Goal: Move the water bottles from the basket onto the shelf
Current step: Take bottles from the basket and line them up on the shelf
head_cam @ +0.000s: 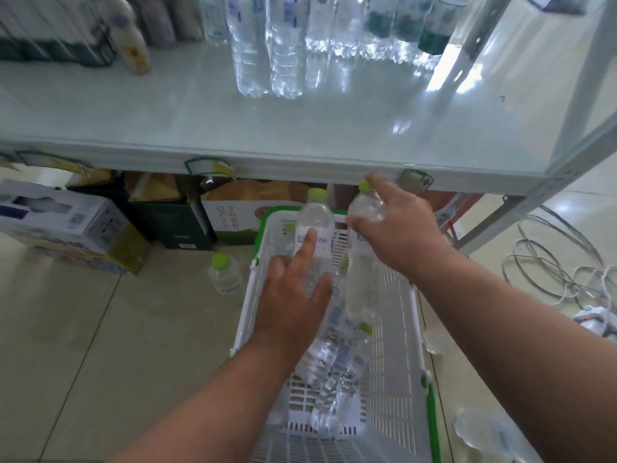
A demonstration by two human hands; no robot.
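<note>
A white plastic basket (397, 329) with green trim stands on the floor below the glass shelf (167, 111). My left hand (290, 295) grips a clear green-capped water bottle (315, 215) around its middle, index finger stretched along the label. My right hand (400, 225) holds a second green-capped bottle (362, 282) near its neck, upright above the basket. Several more bottles (334, 369) lie in the basket bottom. Clear water bottles (267, 45) stand in rows at the back of the shelf.
One green-capped bottle (225, 274) stands on the tiled floor left of the basket. Cardboard boxes (66, 225) sit under the shelf. The shelf's metal leg (494, 222) and loose cables (561, 272) are at the right. Another bottle (484, 432) lies at bottom right.
</note>
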